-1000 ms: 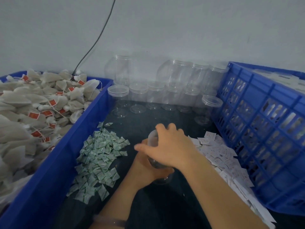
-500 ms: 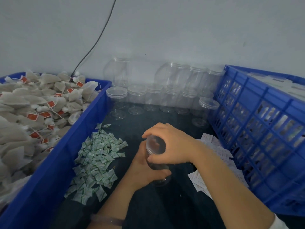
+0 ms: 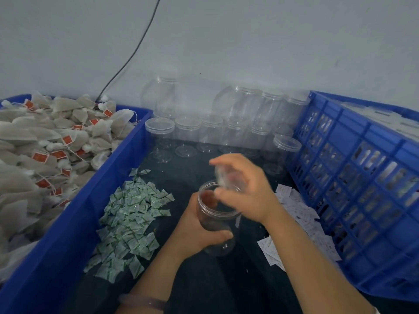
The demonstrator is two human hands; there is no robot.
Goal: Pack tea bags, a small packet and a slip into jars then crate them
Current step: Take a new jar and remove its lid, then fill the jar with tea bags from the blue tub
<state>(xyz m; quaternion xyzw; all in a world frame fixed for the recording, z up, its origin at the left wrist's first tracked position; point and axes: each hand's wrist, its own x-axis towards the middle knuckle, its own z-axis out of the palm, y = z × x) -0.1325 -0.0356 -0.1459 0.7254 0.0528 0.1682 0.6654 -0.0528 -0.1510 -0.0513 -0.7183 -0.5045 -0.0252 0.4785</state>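
My left hand [image 3: 199, 227] grips a clear plastic jar [image 3: 215, 218] on the dark table; its mouth stands uncovered. Just above the jar, my right hand [image 3: 244, 191] holds the clear lid [image 3: 224, 177], which is blurred. Tea bags [image 3: 45, 150] with red tags fill the blue bin [image 3: 68, 234] at left. Small green-and-white packets [image 3: 131, 218] lie in a heap left of the jar. White paper slips [image 3: 301, 214] are scattered to its right. The blue slatted crate [image 3: 362, 189] stands at right.
Several lidded clear jars [image 3: 210, 132] stand in rows against the wall behind my hands. A black cable [image 3: 133, 53] runs up the wall. White-topped items [image 3: 385, 118] show over the crate's rim.
My right hand has twisted the lid off the jar and lifted it up and to the right. My left hand keeps its grip on the jar.
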